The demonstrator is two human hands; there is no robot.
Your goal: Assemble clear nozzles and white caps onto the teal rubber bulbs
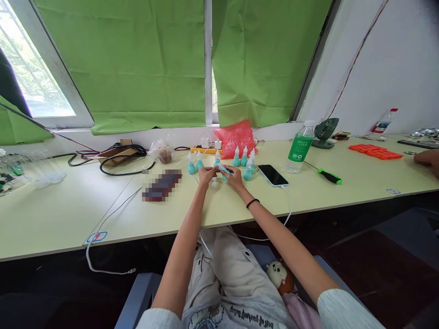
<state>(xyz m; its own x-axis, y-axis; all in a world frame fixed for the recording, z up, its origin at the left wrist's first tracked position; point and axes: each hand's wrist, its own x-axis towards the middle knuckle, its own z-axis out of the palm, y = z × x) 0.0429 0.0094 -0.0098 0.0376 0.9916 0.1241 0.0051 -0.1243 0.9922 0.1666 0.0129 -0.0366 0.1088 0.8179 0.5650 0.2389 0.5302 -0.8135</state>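
Between my hands is a teal bulb nasal aspirator [224,170] with a pale nozzle end, held tilted just above the table. My right hand [235,178] is closed around its teal part. The fingers of my left hand [207,175] pinch the pale end; fingertips partly hide the join. Two upright aspirators [191,167] with clear pointed tips stand to the left of my hands. Another aspirator [217,158] is just behind them. Several more aspirators [243,158] stand in a group at the right. Something small and whitish under my fingers is too small to name.
Right of my hands lie a phone [273,175] on a white cable, a green-labelled bottle [299,148] and a screwdriver [329,176]. Behind are pink bubble wrap [236,137] and a yellow power strip [202,150]. A blurred dark-red object [162,185] lies left. Another person's hand [427,157] shows far right.
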